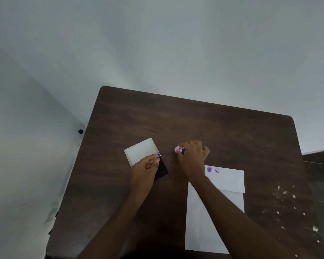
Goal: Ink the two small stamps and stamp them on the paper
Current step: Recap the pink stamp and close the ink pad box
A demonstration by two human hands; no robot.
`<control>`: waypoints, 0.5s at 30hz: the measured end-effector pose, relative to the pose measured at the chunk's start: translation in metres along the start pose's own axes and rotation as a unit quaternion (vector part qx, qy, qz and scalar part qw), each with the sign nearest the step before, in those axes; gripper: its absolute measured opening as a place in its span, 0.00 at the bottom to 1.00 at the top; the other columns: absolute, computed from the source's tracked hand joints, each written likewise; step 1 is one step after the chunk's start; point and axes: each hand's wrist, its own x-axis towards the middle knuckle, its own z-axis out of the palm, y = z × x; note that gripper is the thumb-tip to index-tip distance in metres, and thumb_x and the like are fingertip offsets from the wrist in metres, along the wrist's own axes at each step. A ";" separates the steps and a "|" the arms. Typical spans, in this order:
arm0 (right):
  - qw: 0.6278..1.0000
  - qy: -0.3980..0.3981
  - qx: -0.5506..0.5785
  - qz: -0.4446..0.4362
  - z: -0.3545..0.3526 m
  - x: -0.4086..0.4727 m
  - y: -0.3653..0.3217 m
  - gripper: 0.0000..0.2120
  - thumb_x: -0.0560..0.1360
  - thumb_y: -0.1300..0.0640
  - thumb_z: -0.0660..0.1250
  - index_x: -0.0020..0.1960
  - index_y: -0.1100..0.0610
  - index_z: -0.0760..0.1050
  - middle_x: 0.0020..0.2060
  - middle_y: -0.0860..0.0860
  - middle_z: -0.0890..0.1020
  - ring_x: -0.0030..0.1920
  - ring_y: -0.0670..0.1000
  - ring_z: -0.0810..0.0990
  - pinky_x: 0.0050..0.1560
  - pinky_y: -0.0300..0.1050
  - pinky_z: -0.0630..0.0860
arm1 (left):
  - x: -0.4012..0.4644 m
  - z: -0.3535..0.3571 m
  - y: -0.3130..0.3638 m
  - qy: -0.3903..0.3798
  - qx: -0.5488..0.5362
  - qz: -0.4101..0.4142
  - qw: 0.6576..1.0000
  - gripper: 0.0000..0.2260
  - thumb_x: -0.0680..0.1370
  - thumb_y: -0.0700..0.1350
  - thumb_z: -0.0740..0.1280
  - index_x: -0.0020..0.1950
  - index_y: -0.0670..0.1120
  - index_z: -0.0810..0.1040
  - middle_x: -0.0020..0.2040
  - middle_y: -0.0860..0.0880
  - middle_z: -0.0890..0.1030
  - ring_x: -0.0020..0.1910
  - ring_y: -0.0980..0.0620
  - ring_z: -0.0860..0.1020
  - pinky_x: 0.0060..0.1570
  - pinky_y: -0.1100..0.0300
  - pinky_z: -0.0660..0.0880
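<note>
A white sheet of paper (226,181) lies on the dark wooden table (195,124), folded at its far end, with two purple round stamp marks (212,169) near its top left corner. My right hand (192,156) is left of the paper, fingers closed on a small pink round stamp (178,149); a second small stamp under the fingers cannot be made out. My left hand (145,169) rests on the dark ink pad (162,170), pinching its edge. The pad's open white lid (140,151) lies just beyond it.
The table's far edge meets a pale wall. White paint flecks (284,193) dot the right side of the table. A dark ledge (320,156) runs past the right edge. A small black knob (80,131) sits off the table's left edge.
</note>
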 end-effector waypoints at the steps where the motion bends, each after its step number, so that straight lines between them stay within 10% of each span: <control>1: 1.000 -0.001 -0.007 0.000 0.000 0.002 0.000 0.09 0.77 0.50 0.64 0.52 0.51 0.80 0.54 0.49 0.82 0.59 0.51 0.73 0.65 0.53 0.61 | 0.003 0.003 0.001 -0.002 0.006 0.003 1.000 0.12 0.77 0.49 0.67 0.60 0.50 0.80 0.57 0.55 0.82 0.51 0.63 0.78 0.58 0.54 0.77; 15: 0.999 -0.041 0.011 -0.001 0.012 0.009 0.008 0.15 0.73 0.49 0.66 0.59 0.49 0.75 0.62 0.50 0.76 0.63 0.53 0.70 0.67 0.54 0.60 | 0.013 0.015 0.004 -0.003 0.056 0.018 0.998 0.13 0.78 0.47 0.66 0.62 0.46 0.80 0.59 0.52 0.82 0.58 0.56 0.79 0.61 0.59 0.75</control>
